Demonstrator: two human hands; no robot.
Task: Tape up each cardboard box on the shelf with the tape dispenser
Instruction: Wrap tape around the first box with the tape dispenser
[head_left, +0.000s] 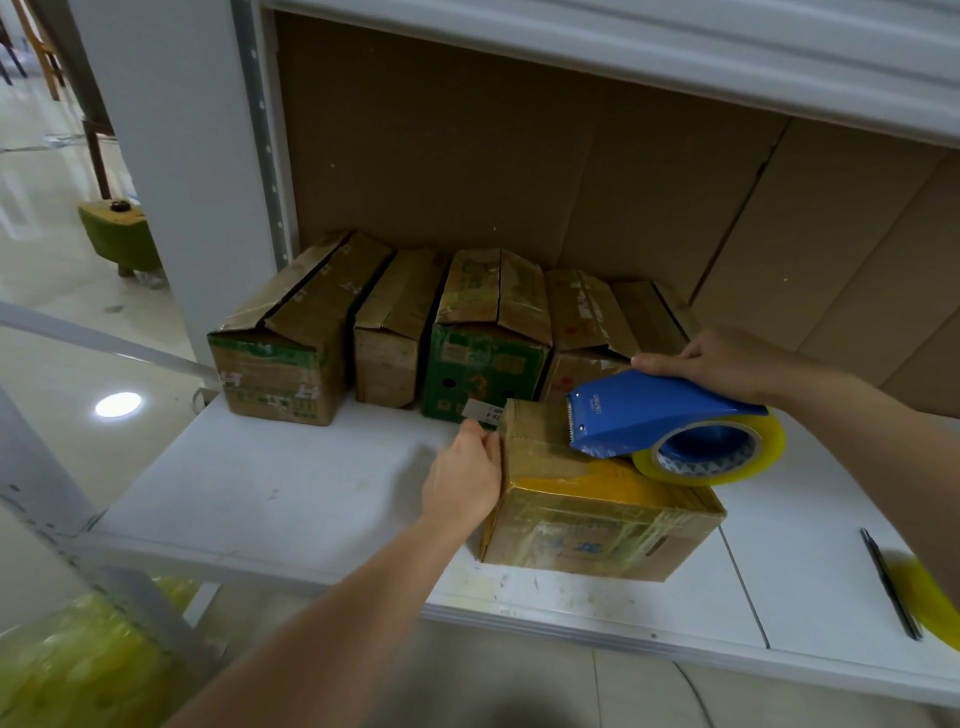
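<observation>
Bracing the yellow-taped cardboard box (597, 514) near the white shelf's (291, 499) front edge, the left hand (462, 480) pressed flat while the right hand (727, 364) gripped the blue tape dispenser (654, 415) atop it, seemingly mid-seal, needing a steady pull before the untaped brown boxes (395, 332) behind.

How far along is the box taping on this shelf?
Done: nothing clearly finished. In hand: the left hand steadies the front box while the right hand holds the blue tape dispenser on its top. Left: the back-row boxes, whose top flaps look split open.
</observation>
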